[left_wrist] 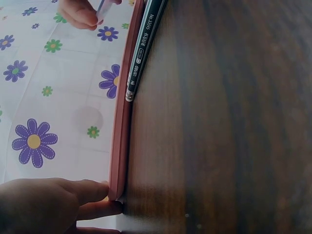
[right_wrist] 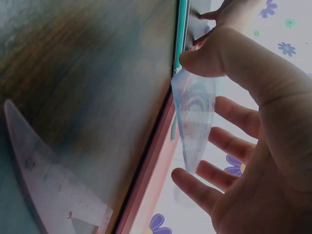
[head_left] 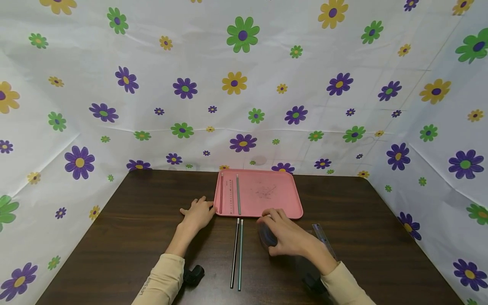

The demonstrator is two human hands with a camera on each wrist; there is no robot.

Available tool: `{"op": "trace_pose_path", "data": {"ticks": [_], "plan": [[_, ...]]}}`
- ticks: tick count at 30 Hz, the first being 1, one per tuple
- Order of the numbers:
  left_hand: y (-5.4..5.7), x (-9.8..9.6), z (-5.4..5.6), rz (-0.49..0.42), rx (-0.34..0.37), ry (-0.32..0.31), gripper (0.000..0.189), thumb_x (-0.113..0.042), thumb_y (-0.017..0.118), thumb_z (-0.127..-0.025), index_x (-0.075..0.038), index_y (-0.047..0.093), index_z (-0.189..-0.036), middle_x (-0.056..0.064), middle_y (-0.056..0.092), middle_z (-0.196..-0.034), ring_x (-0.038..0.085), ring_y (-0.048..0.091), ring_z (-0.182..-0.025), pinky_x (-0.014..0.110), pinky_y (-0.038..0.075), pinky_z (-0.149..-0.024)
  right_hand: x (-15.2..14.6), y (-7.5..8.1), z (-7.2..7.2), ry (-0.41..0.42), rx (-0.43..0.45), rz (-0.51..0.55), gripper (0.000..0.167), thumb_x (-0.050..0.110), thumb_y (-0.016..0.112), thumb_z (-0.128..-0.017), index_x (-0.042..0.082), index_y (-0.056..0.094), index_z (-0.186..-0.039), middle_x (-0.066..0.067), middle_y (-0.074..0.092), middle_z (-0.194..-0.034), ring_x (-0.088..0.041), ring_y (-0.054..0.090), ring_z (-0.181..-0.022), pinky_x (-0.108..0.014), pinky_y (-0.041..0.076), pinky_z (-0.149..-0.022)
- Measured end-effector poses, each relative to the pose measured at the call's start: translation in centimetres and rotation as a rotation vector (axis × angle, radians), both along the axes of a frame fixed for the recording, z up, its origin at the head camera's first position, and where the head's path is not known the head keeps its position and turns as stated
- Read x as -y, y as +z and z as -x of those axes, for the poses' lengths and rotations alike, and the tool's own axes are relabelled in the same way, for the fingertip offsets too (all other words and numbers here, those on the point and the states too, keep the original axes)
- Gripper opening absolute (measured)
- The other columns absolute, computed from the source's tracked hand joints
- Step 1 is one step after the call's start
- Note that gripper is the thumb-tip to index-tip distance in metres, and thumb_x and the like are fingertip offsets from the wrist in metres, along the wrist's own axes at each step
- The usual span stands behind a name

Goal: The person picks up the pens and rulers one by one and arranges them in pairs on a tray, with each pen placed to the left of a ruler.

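My right hand (head_left: 286, 235) holds a clear protractor (right_wrist: 196, 107) by its edges, thumb on one end and fingertips along the curve, above the table near the tray's front edge. A pink tray (head_left: 267, 192) lies at the back. My left hand (head_left: 198, 215) rests at the tray's left front corner, fingers fairly straight and touching the rim. Inside the tray, a dark red pencil (head_left: 221, 192), a clear ruler (head_left: 230, 197) and a green pencil (head_left: 238, 195) lie side by side. In front of it lie a black pencil (head_left: 234, 254) and another green pencil (head_left: 240, 255).
Right of my right hand lies a clear plastic measuring piece (head_left: 322, 237); the right wrist view shows its pointed corner and cut-out, like a set square (right_wrist: 53, 175). A flowered cloth (head_left: 244, 106) stands behind the dark wooden table (head_left: 152, 203) and along its sides.
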State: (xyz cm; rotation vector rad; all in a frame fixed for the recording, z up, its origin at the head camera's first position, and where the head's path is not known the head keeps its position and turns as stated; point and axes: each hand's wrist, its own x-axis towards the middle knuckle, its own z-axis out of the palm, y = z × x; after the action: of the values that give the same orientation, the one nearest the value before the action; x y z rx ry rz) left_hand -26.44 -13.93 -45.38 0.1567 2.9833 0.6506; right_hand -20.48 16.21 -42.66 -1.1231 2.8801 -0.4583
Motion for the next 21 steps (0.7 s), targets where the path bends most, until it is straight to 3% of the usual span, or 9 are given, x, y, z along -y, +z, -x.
{"op": "trace_pose_path", "data": {"ticks": [6,13,21], "plan": [[-0.1,0.0,0.0,0.000,0.004,0.002,0.043,-0.032,0.048,-0.103,-0.008,0.062,-0.135,0.026,0.041,-0.152,0.053,0.033,-0.141,0.089,0.017,-0.095,0.5,-0.1,0.4,-0.035,-0.038,0.026,0.068,0.021,0.083,-0.071,0.012,0.052,-0.131,-0.010,0.040,-0.140,-0.027,0.039,-0.126,-0.043,0.050,-0.095],[-0.1,0.0,0.1,0.004,0.007,0.004,0.043,-0.032,0.048,-0.103,-0.008,0.062,-0.135,0.025,0.041,-0.153,0.052,0.033,-0.141,0.088,0.016,-0.096,1.0,-0.4,1.0,-0.073,-0.030,0.034,0.071,0.023,0.082,-0.072,0.014,0.050,-0.134,-0.011,0.041,-0.142,-0.031,0.037,-0.132,-0.048,0.047,-0.103],[0.0,-0.1,0.0,0.006,0.003,0.003,0.042,-0.032,0.049,-0.103,-0.008,0.062,-0.135,0.025,0.042,-0.152,0.053,0.033,-0.141,0.088,0.017,-0.096,1.5,-0.4,1.5,-0.085,-0.022,0.041,0.072,0.026,0.083,-0.073,0.015,0.051,-0.136,-0.011,0.043,-0.143,-0.032,0.038,-0.133,-0.049,0.048,-0.103]]}}
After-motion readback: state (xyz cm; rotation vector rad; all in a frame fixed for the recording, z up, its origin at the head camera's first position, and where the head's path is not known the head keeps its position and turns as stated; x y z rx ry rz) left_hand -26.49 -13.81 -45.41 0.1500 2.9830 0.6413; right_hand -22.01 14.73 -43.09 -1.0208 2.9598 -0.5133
